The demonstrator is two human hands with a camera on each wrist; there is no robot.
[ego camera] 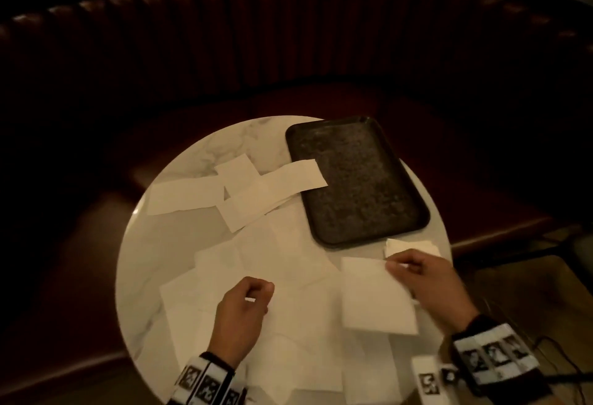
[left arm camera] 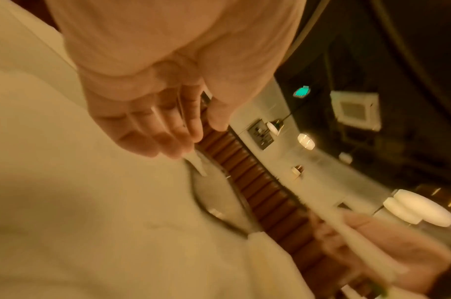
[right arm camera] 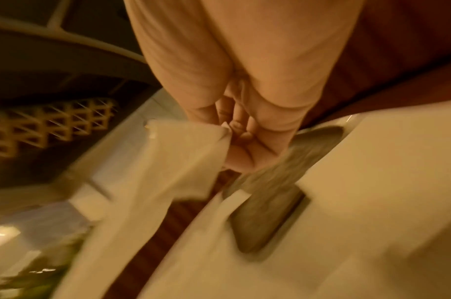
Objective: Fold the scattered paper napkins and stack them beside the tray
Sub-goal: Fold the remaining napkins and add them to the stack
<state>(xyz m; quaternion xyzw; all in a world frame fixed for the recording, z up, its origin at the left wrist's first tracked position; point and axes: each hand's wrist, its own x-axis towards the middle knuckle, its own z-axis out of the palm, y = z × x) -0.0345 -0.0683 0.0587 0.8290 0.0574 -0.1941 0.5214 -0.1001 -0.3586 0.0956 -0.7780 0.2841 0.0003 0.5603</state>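
On a round marble table (ego camera: 150, 244) stands a dark tray (ego camera: 359, 180), seen too in the right wrist view (right arm camera: 268, 202). My right hand (ego camera: 398, 265) pinches the corner of a folded white napkin (ego camera: 375, 295) just above the table, near the tray's front corner; the right wrist view shows that pinch (right arm camera: 232, 129) and the napkin (right arm camera: 188, 157) hanging. A small stack of folded napkins (ego camera: 414, 247) lies behind that hand, beside the tray. My left hand (ego camera: 260, 292) hovers with loosely curled fingers, holding nothing, over unfolded napkins (ego camera: 192, 302). More napkins (ego camera: 186, 194) lie scattered at the back left, one (ego camera: 301, 173) overlapping the tray's rim.
A curved dark red booth bench (ego camera: 288, 35) wraps round the far side of the table. A white marker block (ego camera: 430, 382) sits at the near right edge, with cables on the floor beyond it. Napkins cover most of the near half of the table.
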